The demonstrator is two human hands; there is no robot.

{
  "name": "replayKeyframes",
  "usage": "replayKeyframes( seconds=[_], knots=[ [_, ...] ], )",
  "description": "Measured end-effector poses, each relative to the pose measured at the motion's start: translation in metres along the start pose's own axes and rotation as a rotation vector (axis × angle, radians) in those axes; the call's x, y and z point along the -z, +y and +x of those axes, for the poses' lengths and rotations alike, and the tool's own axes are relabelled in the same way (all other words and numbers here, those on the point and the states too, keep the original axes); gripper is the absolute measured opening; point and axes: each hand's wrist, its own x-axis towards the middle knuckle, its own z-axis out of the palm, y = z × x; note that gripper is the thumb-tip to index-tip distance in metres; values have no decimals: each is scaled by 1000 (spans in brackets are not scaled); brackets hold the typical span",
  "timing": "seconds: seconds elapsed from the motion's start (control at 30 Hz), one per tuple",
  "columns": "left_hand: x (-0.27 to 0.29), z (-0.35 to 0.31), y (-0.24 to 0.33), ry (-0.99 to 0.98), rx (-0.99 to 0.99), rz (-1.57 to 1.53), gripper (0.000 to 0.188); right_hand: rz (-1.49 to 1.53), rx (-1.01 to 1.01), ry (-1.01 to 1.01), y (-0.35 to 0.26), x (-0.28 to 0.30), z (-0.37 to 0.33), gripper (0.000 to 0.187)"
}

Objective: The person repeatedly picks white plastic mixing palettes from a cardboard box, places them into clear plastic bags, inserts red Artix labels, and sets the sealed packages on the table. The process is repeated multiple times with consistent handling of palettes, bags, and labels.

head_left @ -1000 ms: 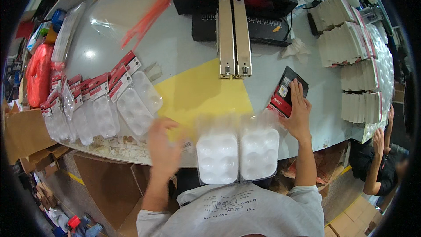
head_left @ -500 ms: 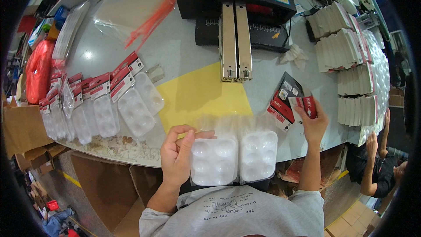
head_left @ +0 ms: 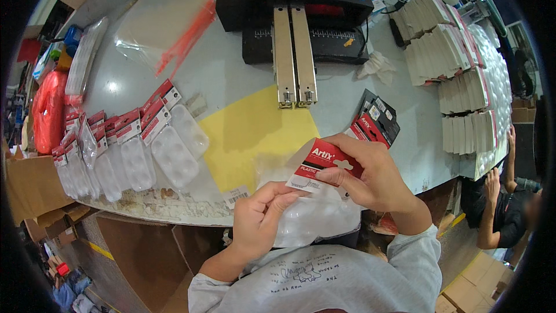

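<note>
My right hand (head_left: 379, 182) pinches a folded red and white header card (head_left: 329, 153) between thumb and fingers. The card is tilted above a white plastic palette with round wells (head_left: 315, 220) in a clear bag, close to my body. My left hand (head_left: 260, 223) is closed at the card's lower left corner, where the bag's top edge meets it; its fingers appear to grip the bag. The palette's top is partly hidden by the hands and card. More dark and red header cards (head_left: 376, 122) lie just beyond my right hand.
Bagged palettes with red header cards (head_left: 136, 153) lie fanned out on the left. A black machine with metal rails (head_left: 295, 58) stands ahead, with a yellow sheet (head_left: 255, 133) before it. Card stacks (head_left: 457, 93) line the right side. A co-worker (head_left: 495, 203) is at far right.
My right hand has brought the header card left to the bagged palette, and the card is now folded open over it. My left hand has closed at the bag's top. The view has shifted.
</note>
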Motion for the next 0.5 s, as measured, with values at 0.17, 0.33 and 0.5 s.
replayKeyframes(
  seconds=[0.17,0.33,0.5],
  knots=[
    [0,-1,-4,119,-85,85,13,62,15,0,0,-11,10,25],
    [0,0,-4,99,-74,180,13,5,-41,-78,-4,-6,7,22],
    [-2,2,-5,105,-179,188,15,-112,73,-143,1,-2,12,25]
  ],
)
